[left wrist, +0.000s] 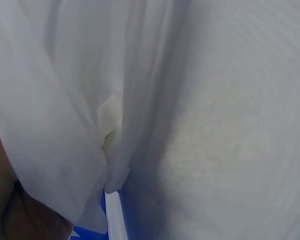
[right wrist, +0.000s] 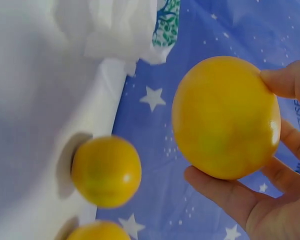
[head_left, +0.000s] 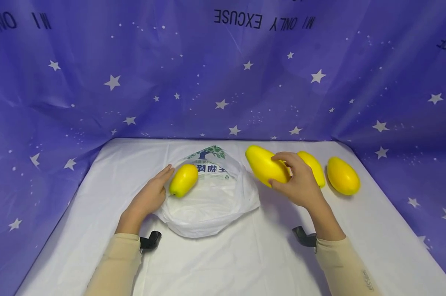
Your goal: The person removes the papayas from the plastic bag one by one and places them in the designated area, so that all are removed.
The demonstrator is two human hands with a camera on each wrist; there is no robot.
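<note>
The yellow fruit (right wrist: 225,120) in my fingers (right wrist: 224,194) looks smooth and glossy. The bag (head_left: 204,229) is thin, crinkled plastic; the tablecloth (head_left: 226,265) and my sleeves (head_left: 113,263) look like matt cloth, the starry sheet (head_left: 193,53) faintly shiny.

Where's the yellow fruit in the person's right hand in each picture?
Head: held fruit, right of centre and of the white bag.
Left wrist: not in it.
Right wrist: held fruit, large, right of centre.
Shared landmark: white bag, in all three views.
</note>
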